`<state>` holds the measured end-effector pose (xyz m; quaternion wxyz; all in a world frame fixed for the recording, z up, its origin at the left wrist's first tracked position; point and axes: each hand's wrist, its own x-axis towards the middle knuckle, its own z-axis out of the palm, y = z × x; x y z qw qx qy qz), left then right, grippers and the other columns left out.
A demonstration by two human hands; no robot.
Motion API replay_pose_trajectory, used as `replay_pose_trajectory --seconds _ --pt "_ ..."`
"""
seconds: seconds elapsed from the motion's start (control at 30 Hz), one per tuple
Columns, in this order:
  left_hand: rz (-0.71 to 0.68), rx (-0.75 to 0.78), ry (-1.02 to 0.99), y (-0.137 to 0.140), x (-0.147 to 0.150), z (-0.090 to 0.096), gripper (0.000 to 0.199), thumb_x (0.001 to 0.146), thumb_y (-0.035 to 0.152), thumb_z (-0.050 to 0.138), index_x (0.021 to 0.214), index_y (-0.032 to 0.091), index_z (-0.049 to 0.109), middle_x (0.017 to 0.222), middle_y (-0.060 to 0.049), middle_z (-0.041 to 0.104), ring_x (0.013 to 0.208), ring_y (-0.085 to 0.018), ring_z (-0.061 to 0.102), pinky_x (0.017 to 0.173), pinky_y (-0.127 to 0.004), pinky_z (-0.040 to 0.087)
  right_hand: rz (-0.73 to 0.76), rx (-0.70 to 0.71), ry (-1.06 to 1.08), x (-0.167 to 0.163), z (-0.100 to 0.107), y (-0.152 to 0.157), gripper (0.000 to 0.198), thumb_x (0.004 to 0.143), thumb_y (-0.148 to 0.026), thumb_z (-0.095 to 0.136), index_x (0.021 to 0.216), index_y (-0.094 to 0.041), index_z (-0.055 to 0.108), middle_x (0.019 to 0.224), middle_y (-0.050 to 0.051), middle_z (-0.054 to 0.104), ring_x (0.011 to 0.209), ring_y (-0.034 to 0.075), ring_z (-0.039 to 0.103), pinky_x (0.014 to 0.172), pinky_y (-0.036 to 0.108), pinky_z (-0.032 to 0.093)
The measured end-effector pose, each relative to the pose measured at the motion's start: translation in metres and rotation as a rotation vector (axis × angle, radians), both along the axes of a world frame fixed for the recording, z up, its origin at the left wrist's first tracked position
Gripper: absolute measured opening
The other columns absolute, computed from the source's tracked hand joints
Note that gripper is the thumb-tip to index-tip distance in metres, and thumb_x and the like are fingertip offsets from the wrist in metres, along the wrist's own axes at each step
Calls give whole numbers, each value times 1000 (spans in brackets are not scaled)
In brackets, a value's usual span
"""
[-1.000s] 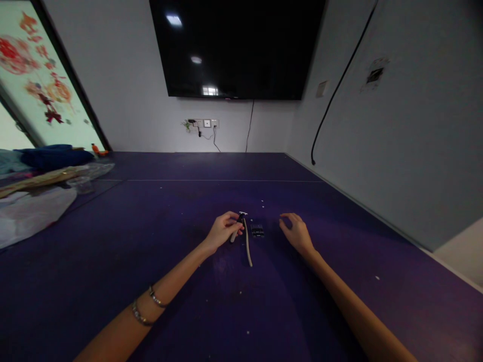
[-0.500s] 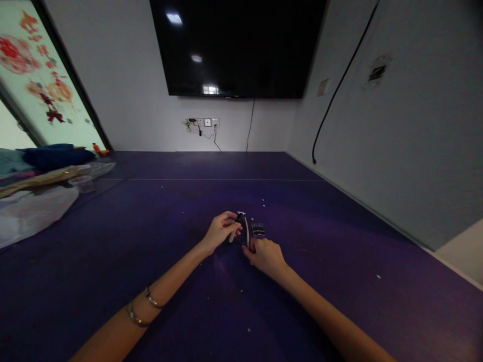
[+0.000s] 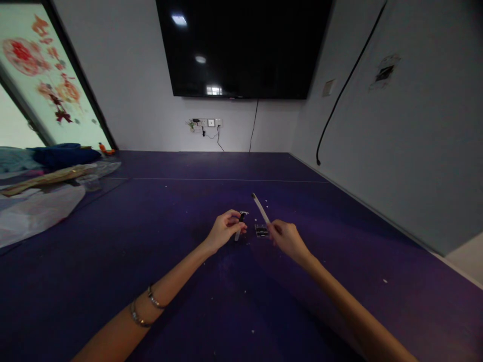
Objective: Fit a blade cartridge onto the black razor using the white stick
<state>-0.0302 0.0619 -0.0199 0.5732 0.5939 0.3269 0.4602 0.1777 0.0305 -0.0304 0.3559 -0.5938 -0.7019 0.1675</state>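
Note:
My left hand [image 3: 225,231] is closed on a small razor-like tool [image 3: 242,217], with a pale T-shaped head on top, a black neck and a light handle end below the fingers. My right hand [image 3: 289,240] grips the lower end of a slim pale stick with a dark tip [image 3: 261,208], which slants up and to the left. Between the hands, nearer the right, a small black-and-clear flat piece [image 3: 261,230] lies on the purple surface. Fingers hide part of both held things.
The purple surface [image 3: 181,281] carries scattered white specks. Blue cloth [image 3: 66,157], plastic sheeting and flat cardboard-like pieces [image 3: 56,178] are heaped at the left. A TV [image 3: 245,50] hangs on the far wall above sockets [image 3: 211,122]. A black cable [image 3: 345,83] dangles at the right wall.
My right hand has moved up and to the right, raising the pale stick away from the left hand's tool. My left hand keeps its hold. The view has shifted slightly.

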Motion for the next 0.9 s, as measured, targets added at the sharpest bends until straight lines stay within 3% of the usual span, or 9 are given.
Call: replay_pose_trajectory --seconds 0.07,0.13,0.27,0.43,0.63,0.73,0.9 --pt "-4 23 13 0 -1 2 24 70 22 67 85 16 50 73 -3 67 67 -16 66 66 -30 51 52 18 199 20 9 7 34 87 -41 36 80 -16 59 65 5 63 51 13 57 50 24 45" --pt "3 62 49 0 -1 5 23 70 21 67 85 16 51 75 -3 67 70 -16 66 68 -30 50 96 100 253 38 19 9 33 85 -43 41 90 -15 60 72 5 64 58 13 58 55 25 47" --pt "10 136 97 -3 -1 8 20 70 19 67 84 16 53 80 -5 69 78 -16 66 72 -28 48 98 184 200 63 40 5 39 82 -45 48 102 -17 63 81 6 67 72 16 59 66 29 48" --pt "-1 145 101 -5 0 5 18 71 18 65 83 17 53 86 -5 69 84 -17 65 72 -26 47 174 116 100 67 60 -7 41 82 -48 49 104 -19 67 91 7 68 80 18 59 70 30 47" --pt "13 190 163 -11 2 5 16 70 20 66 81 18 54 79 -2 67 76 -16 63 68 -26 47 281 62 1 53 59 -11 36 81 -47 51 100 -22 70 87 6 67 80 18 58 71 30 45" --pt "11 193 186 -15 4 9 15 70 20 66 81 19 55 74 0 66 72 -15 63 66 -26 47 262 74 0 50 53 -8 34 80 -47 54 98 -23 71 85 6 67 80 19 59 73 31 45" --pt "-23 169 143 -14 4 6 17 70 18 66 81 19 53 86 -4 69 85 -17 64 74 -27 47 169 145 -8 52 50 -6 30 80 -45 55 92 -23 72 82 5 67 77 18 59 70 29 44"
